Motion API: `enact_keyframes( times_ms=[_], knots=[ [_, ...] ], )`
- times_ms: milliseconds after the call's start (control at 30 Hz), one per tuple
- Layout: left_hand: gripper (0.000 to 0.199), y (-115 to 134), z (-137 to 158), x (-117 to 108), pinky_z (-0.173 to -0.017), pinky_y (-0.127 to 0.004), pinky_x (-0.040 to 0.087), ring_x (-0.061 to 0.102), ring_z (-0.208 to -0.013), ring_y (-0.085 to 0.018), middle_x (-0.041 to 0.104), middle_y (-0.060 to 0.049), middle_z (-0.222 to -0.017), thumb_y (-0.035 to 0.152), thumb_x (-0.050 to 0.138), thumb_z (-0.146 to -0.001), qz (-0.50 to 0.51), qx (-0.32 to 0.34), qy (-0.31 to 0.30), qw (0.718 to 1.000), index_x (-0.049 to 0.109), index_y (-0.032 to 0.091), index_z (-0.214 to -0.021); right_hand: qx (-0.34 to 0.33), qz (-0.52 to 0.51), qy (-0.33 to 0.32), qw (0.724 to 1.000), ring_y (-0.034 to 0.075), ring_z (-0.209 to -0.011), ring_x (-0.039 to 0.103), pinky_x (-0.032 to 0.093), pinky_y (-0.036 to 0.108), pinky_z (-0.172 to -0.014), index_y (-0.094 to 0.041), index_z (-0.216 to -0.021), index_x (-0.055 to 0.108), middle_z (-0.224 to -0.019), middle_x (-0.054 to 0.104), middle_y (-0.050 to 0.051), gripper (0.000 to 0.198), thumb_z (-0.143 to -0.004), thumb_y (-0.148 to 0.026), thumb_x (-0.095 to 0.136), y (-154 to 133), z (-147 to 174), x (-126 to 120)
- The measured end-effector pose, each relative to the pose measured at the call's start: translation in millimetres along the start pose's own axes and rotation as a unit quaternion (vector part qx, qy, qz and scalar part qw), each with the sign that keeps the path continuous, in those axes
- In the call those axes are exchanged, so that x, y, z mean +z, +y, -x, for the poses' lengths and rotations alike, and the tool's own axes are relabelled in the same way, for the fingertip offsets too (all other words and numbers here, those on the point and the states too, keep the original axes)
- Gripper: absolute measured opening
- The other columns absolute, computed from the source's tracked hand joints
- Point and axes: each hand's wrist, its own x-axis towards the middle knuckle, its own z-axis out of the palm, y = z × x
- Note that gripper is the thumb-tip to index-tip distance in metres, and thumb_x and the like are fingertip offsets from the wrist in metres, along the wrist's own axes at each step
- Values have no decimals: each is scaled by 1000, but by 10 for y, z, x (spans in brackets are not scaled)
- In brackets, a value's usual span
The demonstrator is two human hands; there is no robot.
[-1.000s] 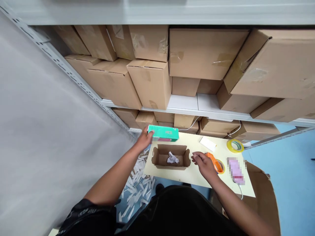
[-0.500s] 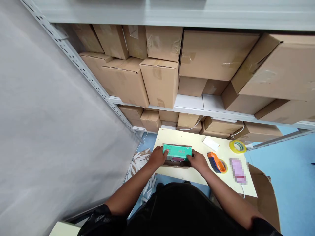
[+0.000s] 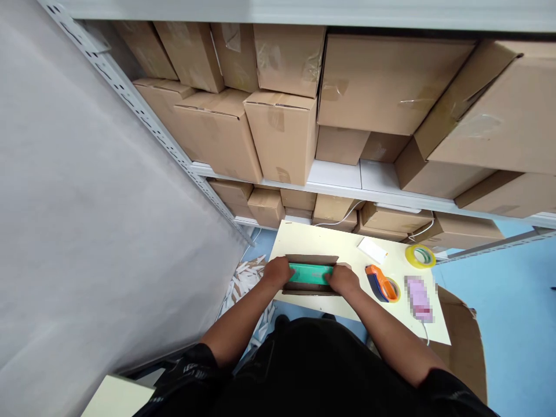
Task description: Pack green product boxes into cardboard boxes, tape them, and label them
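Observation:
A flat green box with faint printing lies within an open brown cardboard carton on the cream table. The carton's long flaps stand along its far and near sides. My left hand is closed at the left end, its thumb on the green box. At the right end my right hand grips likewise, thumb on the green surface. The outer fingers of both hands are partly hidden around the carton's ends.
On the table, to the right, lie an orange tape dispenser, a yellow tape roll, a small white box and a blurred pink item with a cable. Shelves of cardboard boxes stand behind; paper scraps litter the floor left.
Both hands have pushed the green box down into the carton. It was tilted, with its printed front side showing, and now sits flatter and lower. The view has shifted slightly.

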Motion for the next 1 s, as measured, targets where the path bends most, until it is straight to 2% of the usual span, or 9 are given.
enact_keyframes(
  times_ms=[133, 200, 267, 367, 467, 667, 733, 867, 1000],
  knots=[
    [34, -105, 130, 54, -98, -47, 48, 65, -113, -38, 69, -20, -114, 33, 72, -84, 41, 0, 76, 996, 66, 16, -114, -37, 69, 64, 995, 28, -99, 69, 49, 37, -82, -23, -99, 70, -101, 75, 12, 23, -92, -42, 58, 244, 170, -41],
    [49, -214, 192, 115, -104, -47, 45, 59, -122, -37, 63, -19, -125, 32, 73, -82, 67, 10, 151, 986, 59, 17, -126, -45, 41, 136, 989, 28, -105, 66, 48, 36, -86, -22, -105, 67, -109, 72, 13, 26, -91, -42, 56, 451, 247, -23],
    [63, -344, 237, 203, -107, -46, 44, 57, -125, -35, 58, -18, -133, 32, 75, -79, 129, -2, 197, 972, 53, 18, -136, -21, -27, 169, 985, 29, -103, 65, 49, 37, -86, -20, -108, 64, -111, 69, 14, 35, -86, -46, 60, 659, 295, 31],
    [64, -513, 279, 367, -94, -41, 52, 67, -102, -26, 63, -13, -122, 39, 69, -83, 296, -67, 151, 941, 49, 17, -139, 33, -182, 121, 975, 26, -87, 67, 51, 37, -79, -21, -107, 63, -99, 70, 7, 43, -81, -56, 60, 852, 321, 143],
    [48, -590, 327, 516, -84, -36, 53, 69, -89, -23, 68, -8, -105, 45, 61, -87, 407, -83, 96, 905, 56, 17, -126, 6, -273, 72, 959, 24, -81, 67, 50, 35, -76, -23, -101, 63, -91, 72, 2, 41, -82, -59, 58, 858, 325, 224],
    [29, -515, 426, 573, -85, -35, 52, 68, -91, -23, 70, -4, -91, 46, 57, -87, 409, -26, 78, 909, 62, 21, -100, -12, -250, 73, 965, 24, -79, 66, 50, 35, -74, -24, -90, 63, -82, 72, 1, 37, -85, -61, 57, 700, 324, 199],
    [31, -477, 458, 525, -86, -35, 53, 69, -95, -24, 71, -5, -97, 47, 57, -87, 430, -13, 55, 901, 63, 20, -102, -1, -266, 54, 962, 26, -85, 69, 52, 36, -78, -23, -93, 67, -89, 75, 3, 40, -84, -61, 60, 684, 331, 173],
    [41, -456, 534, 499, -93, -37, 53, 68, -109, -27, 74, -7, -112, 45, 62, -86, 481, 28, 2, 876, 64, 21, -118, 7, -356, -5, 935, 31, -106, 71, 57, 39, -88, -21, -116, 72, -120, 76, 8, 56, -72, -56, 72, 722, 324, 177],
    [46, -495, 582, 701, -106, -43, 49, 64, -124, -33, 74, -11, -121, 36, 72, -75, 461, -15, 40, 887, 67, 19, -118, 48, -376, -12, 925, 33, -114, 71, 58, 43, -93, -20, -126, 71, -124, 76, 10, 68, -67, -54, 75, 824, 233, 282]
  ],
)
